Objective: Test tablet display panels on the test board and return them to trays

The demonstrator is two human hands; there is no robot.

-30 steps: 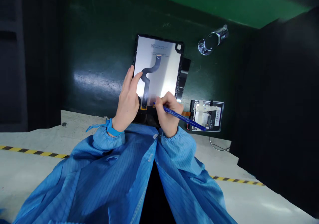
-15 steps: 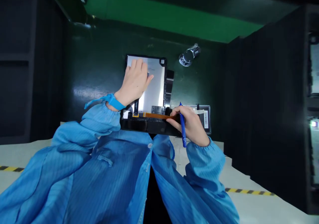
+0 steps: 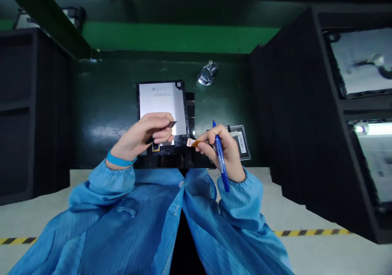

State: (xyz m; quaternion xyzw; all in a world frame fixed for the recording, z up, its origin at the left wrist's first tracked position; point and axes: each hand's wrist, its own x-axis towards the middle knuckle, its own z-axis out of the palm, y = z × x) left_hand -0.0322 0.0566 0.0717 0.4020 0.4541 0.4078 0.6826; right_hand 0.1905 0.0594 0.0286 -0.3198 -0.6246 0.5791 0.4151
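A screen panel with a silvery back (image 3: 161, 100) and black frame lies on the dark green bench. My left hand (image 3: 147, 132) is closed over its lower left part, pinching a black flex cable (image 3: 172, 124) whose dark tip sticks out past the fingers. Facing it, my right hand (image 3: 225, 148) grips an orange flex cable (image 3: 194, 143) between thumb and fingertips, its pale connector end pointing left. A blue pen (image 3: 221, 160) is also tucked in the right hand, slanting across the fingers. The two cable ends are apart.
A shiny metal and glass magnifier (image 3: 207, 73) stands behind the panel to the right. A flat black part with a white label (image 3: 241, 142) lies beside my right hand. Black shelving (image 3: 294, 103) on the right holds more panels; another black rack (image 3: 52, 116) borders the left.
My left hand has come down from the panel's upper area and now pinches the black flex cable. The orange cable's left end is lifted off the panel in my right hand.
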